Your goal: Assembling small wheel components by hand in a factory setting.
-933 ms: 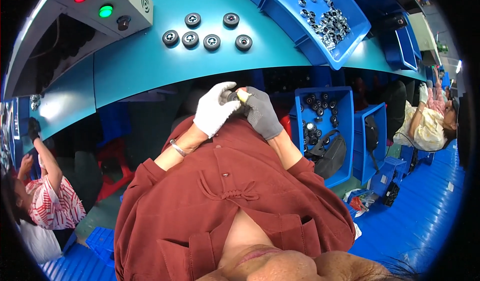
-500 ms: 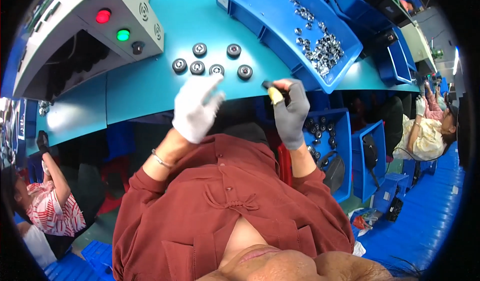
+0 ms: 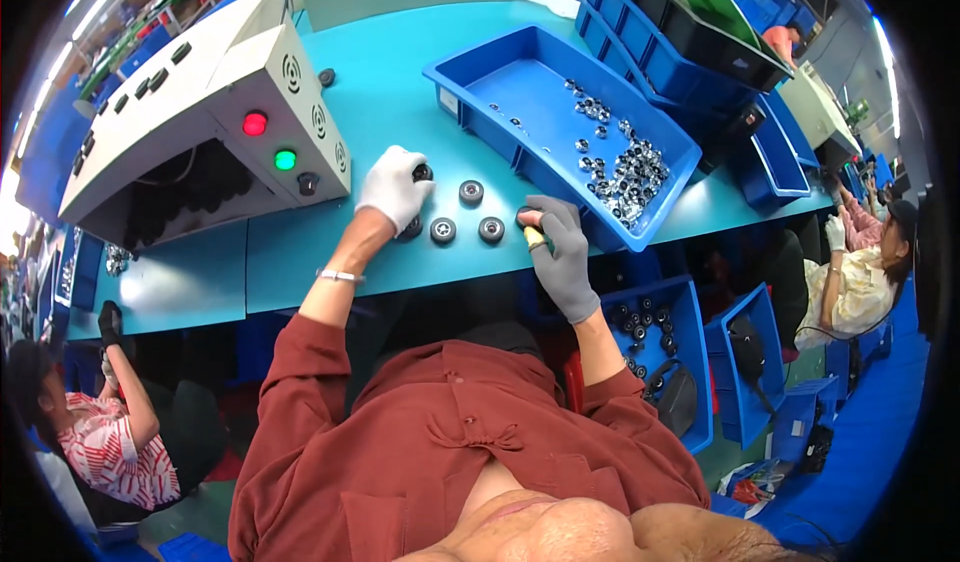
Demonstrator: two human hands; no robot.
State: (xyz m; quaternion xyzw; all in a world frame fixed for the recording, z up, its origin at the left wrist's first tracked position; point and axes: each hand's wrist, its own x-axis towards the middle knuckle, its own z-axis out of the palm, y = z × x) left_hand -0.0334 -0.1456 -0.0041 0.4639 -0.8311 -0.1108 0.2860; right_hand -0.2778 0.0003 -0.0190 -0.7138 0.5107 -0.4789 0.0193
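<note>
My left hand (image 3: 393, 188), in a white glove, is closed around a small black wheel (image 3: 423, 173) above the teal table. Partly covered by that hand, another black wheel (image 3: 411, 228) rests on the tabletop. Three more wheels lie between my hands: one farther away (image 3: 471, 192) and two nearer, a left one (image 3: 443, 230) and a right one (image 3: 491, 230), with silvery centres facing up. My right hand (image 3: 562, 252) wears a grey glove with yellow wrapping on the thumb. Its fingertips pinch a black wheel (image 3: 524, 218), mostly hidden by the fingers.
A white machine (image 3: 245, 177) with a red and a green button stands at left. To the right, a blue tray (image 3: 480, 127) holds many shiny silver parts. Below the table edge, a blue bin (image 3: 690, 362) contains more wheels. Other people sit at both sides.
My left hand has reached forward and closed on a wheel. My right hand still pinches its piece near the table edge. The view has tilted up, showing more of the table's far side.
</note>
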